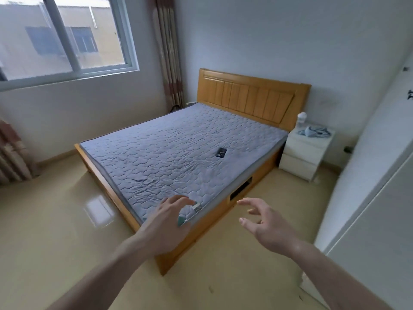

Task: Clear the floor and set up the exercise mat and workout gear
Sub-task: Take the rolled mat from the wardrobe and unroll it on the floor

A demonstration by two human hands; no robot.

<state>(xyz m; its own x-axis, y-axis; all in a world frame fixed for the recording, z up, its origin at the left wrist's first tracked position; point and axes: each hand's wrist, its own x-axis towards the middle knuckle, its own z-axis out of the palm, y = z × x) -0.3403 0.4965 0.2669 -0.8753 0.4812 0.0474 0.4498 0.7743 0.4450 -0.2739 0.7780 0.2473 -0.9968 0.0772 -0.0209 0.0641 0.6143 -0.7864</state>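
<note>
both hands' fingers (250,203) bare, floor (55,220) below

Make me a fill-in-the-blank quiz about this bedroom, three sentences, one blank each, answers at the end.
1. The small dark object lies on the ____.
2. The bottle and the blue cloth sit on the white ____.
3. Both the left hand and the right hand hold ____.

Answers: mattress; nightstand; nothing
</note>
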